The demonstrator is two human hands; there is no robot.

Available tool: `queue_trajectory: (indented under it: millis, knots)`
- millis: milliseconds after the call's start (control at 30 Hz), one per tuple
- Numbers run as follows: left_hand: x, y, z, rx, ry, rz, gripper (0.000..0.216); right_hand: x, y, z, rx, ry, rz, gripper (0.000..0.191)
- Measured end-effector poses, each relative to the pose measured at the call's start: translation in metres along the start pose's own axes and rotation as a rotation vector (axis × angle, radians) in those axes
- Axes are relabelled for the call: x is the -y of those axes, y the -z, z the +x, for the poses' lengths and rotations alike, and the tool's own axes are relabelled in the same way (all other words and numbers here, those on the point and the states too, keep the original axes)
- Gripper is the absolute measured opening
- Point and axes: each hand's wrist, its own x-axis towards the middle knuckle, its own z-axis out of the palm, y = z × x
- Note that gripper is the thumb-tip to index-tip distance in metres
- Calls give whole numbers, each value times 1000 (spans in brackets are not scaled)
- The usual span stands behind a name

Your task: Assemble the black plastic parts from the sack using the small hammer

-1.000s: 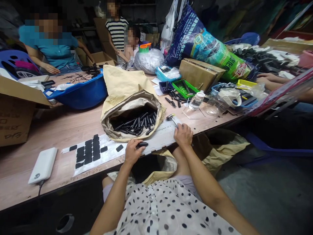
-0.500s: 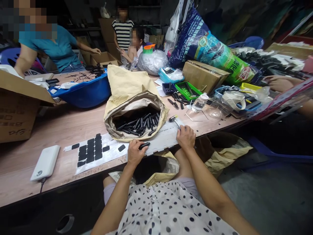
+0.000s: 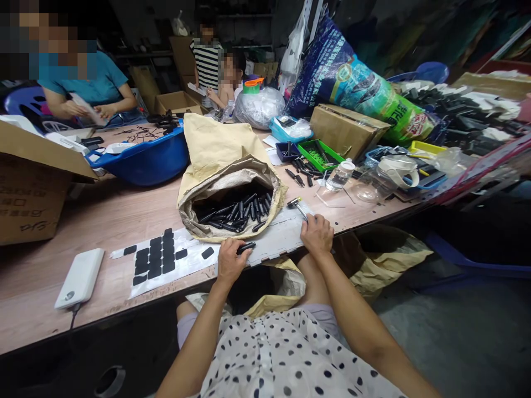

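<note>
My left hand [image 3: 231,260] is closed around a short black tube-shaped part [image 3: 246,248], its end poking out past the fingers over a white board [image 3: 280,235] at the table edge. My right hand [image 3: 317,236] grips the handle of a small hammer [image 3: 301,210], whose head lies away from me above the board. Just beyond my hands, an open tan sack [image 3: 222,135] lies on its side, with many similar black parts [image 3: 244,211] in its mouth. Left of my left hand is a white sheet [image 3: 193,254] with black rounded-square pads [image 3: 155,257].
A white power bank [image 3: 80,278] with a cable, a cardboard box [image 3: 33,193] and a blue basin [image 3: 145,160] stand leftward. Rightward are a green tray [image 3: 306,148], a clear bottle [image 3: 340,176] and a jug [image 3: 384,177]. Another person [image 3: 91,94] sits across the table.
My hands keep their places and grips; the view shifts slightly. The person across now holds a white piece in both hands. A co-worker's hand at the right has gone from view.
</note>
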Motion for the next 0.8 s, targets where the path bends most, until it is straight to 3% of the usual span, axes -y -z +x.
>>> queue_trajectory:
  millis: [267, 800]
  knots:
    - [3, 2, 1, 31, 24, -60, 17, 0, -2, 0, -22, -2, 0, 31]
    - [1, 5, 2, 56, 65, -85, 18, 0, 0, -1, -10, -3, 48, 33]
